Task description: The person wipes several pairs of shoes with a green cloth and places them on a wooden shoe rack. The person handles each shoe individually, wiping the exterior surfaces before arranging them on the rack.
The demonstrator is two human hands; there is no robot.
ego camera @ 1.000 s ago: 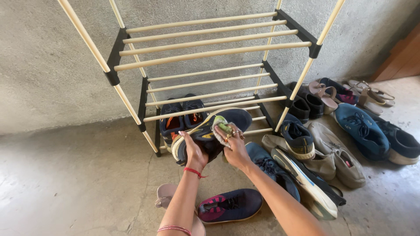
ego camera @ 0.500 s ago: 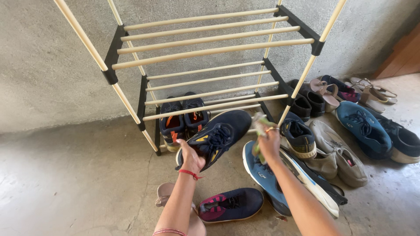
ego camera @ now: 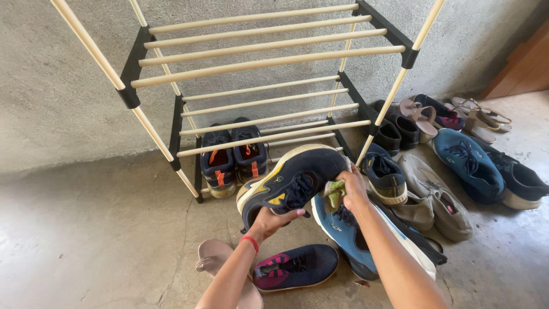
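Head view, centre: dark sneaker (ego camera: pixel 291 180), tilted on its side, lifted off the floor in front of the rack (ego camera: pixel 171 117).
Left hand (ego camera: pixel 271 220): at 6 o'clock of the sneaker, fingers curled around its heel end from below.
Right hand (ego camera: pixel 351 189): at 3 o'clock of the sneaker, closed on a green cloth (ego camera: pixel 333 193), cloth pressed against the toe end.
Rack, bottom shelf: pair of dark shoes (ego camera: pixel 233 155) with orange trim.
Floor, 5 o'clock: blue sneaker (ego camera: pixel 343 229) under the right wrist.
Floor, 6 o'clock: dark shoe with pink (ego camera: pixel 294 266).

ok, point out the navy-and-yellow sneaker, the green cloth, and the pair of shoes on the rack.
navy-and-yellow sneaker (ego camera: pixel 294 177): head view, side panel.
green cloth (ego camera: pixel 334 191): head view, bunched middle.
pair of navy-and-orange shoes (ego camera: pixel 233 157): head view, inner edge.
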